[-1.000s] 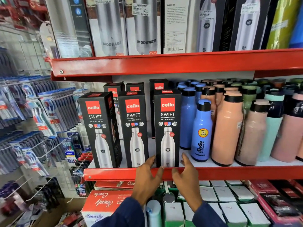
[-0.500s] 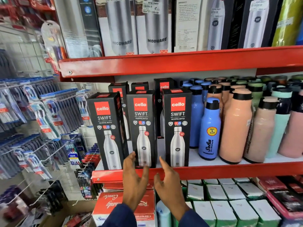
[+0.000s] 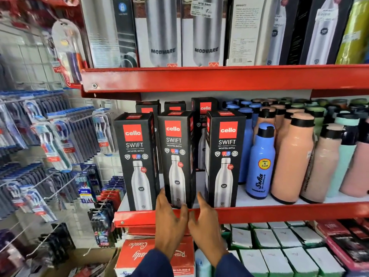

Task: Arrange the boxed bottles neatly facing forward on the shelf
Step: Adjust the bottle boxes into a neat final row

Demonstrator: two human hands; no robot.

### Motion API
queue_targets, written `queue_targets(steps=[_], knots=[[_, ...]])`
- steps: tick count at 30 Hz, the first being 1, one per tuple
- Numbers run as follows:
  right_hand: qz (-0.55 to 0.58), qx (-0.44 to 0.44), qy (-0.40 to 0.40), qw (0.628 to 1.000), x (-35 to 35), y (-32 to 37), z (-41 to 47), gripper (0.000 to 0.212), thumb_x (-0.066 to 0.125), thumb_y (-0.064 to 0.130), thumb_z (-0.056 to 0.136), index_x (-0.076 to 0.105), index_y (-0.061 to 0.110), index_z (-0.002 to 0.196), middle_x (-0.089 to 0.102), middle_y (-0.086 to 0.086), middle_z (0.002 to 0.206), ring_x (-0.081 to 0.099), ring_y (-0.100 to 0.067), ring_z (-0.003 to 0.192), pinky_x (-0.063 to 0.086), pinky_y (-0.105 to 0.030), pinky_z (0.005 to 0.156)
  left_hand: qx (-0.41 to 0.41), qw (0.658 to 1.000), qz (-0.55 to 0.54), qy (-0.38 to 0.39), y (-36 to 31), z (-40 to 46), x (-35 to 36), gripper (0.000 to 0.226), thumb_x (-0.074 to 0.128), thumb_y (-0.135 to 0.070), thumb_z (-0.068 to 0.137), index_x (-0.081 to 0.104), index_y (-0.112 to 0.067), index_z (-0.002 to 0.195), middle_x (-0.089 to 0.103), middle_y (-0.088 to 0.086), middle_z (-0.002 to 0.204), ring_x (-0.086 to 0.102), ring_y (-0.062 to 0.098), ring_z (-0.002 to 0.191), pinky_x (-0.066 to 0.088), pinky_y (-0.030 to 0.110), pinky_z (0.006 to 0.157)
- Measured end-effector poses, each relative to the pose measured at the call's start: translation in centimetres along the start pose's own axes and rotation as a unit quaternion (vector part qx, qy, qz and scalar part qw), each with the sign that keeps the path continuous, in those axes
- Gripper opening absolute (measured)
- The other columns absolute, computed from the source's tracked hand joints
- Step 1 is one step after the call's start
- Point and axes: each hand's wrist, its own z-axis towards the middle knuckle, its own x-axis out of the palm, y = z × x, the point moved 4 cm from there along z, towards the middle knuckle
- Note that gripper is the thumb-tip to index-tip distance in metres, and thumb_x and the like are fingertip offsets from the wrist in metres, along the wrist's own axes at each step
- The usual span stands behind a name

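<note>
Red metal shelf with a white deck. On its left part stand three black boxed bottles in a front row, upright, printed faces forward: left box, middle box, right box, with a gap between middle and right. More black boxes stand behind. To the right stand unboxed bottles: a blue bottle just beside a peach bottle, others behind.

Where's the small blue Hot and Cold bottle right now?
The blue bottle stands at the front of the middle red shelf, right of the rightmost Cello box and left of a peach bottle.
</note>
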Motion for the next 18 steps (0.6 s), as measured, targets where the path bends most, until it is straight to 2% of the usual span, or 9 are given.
queue_targets(steps=[2,5,6,8,10,12,14,16,18], knots=[[-0.005,0.001,0.001,1.000,0.2,0.0,0.3,0.057,0.049,0.008,0.092,0.033,0.011,0.146,0.062,0.000,0.067,0.056,0.000,0.047,0.037,-0.009,0.040,-0.019,0.999,-0.002,0.028,0.0,0.4,0.2,0.081,0.065,-0.026,0.086,0.020,-0.002,0.149,0.036,0.016,0.153,0.037,0.029,0.140,0.029,0.027,0.113],[-0.016,0.002,0.013,1.000,0.4,-0.1,0.8,0.058,0.047,0.005,0.092,0.031,0.014,0.147,0.068,-0.006,0.077,0.057,0.005,0.050,0.038,-0.008,0.042,-0.024,0.999,0.006,0.043,0.3,1.2,0.4,0.082,0.064,-0.034,0.081,0.024,-0.002,0.144,0.045,0.022,0.146,0.049,0.033,0.129,0.042,0.039,0.108],[-0.019,0.004,0.015,1.000,0.5,-0.2,1.1,0.059,0.047,0.003,0.091,0.032,0.015,0.146,0.070,-0.007,0.080,0.058,0.004,0.050,0.039,-0.008,0.043,-0.027,0.999,0.011,0.043,0.4,1.3,0.3,0.080,0.064,-0.033,0.081,0.027,-0.002,0.144,0.047,0.022,0.144,0.050,0.032,0.128,0.042,0.036,0.108],[-0.029,0.005,0.014,0.999,0.6,-0.6,1.4,0.059,0.046,0.002,0.090,0.035,0.017,0.146,0.072,-0.006,0.084,0.059,-0.004,0.051,0.043,-0.010,0.047,-0.018,0.999,0.021,0.035,0.4,1.3,0.1,0.073,0.065,-0.024,0.085,0.031,-0.001,0.145,0.047,0.018,0.145,0.044,0.029,0.134,0.031,0.025,0.109],[-0.035,-0.001,0.013,0.999,0.5,-1.2,1.7,0.059,0.046,0.001,0.090,0.036,0.019,0.145,0.074,-0.005,0.088,0.064,-0.011,0.059,0.052,-0.018,0.056,0.003,1.000,0.016,0.027,0.5,1.1,-0.3,0.061,0.061,-0.017,0.089,0.038,-0.003,0.143,0.050,0.015,0.144,0.045,0.026,0.134,0.029,0.023,0.108],[-0.036,-0.006,0.017,0.999,0.4,-1.6,1.8,0.059,0.047,0.000,0.090,0.038,0.020,0.145,0.074,-0.005,0.093,0.067,-0.013,0.064,0.056,-0.022,0.063,0.015,1.000,0.007,0.024,0.9,1.0,-0.8,0.054,0.057,-0.017,0.093,0.041,-0.004,0.142,0.053,0.013,0.143,0.050,0.024,0.131,0.037,0.030,0.111],[-0.030,-0.007,0.023,0.999,0.3,-1.8,1.9,0.058,0.048,-0.001,0.091,0.037,0.020,0.144,0.073,-0.004,0.099,0.069,-0.013,0.071,0.056,-0.018,0.066,0.011,1.000,-0.004,0.020,1.3,1.0,-1.2,0.051,0.054,-0.019,0.094,0.043,-0.006,0.142,0.058,0.013,0.138,0.058,0.021,0.124,0.047,0.034,0.106],[-0.026,-0.007,0.028,0.999,0.2,-1.8,1.9,0.059,0.049,-0.002,0.091,0.037,0.020,0.145,0.072,-0.006,0.107,0.070,-0.017,0.088,0.054,-0.015,0.074,0.007,1.000,-0.008,0.010,1.6,1.0,-1.4,0.047,0.053,-0.019,0.096,0.046,-0.008,0.141,0.064,0.011,0.131,0.064,0.012,0.108,0.050,0.022,0.094],[-0.027,-0.009,0.031,0.999,0.1,-1.7,1.8,0.060,0.049,-0.003,0.091,0.036,0.019,0.145,0.071,-0.006,0.114,0.067,-0.019,0.101,0.048,-0.005,0.075,0.006,1.000,-0.009,0.005,1.5,0.9,-1.7,0.043,0.052,-0.018,0.097,0.049,-0.009,0.139,0.067,0.007,0.126,0.060,0.002,0.098,0.043,0.003,0.082]])
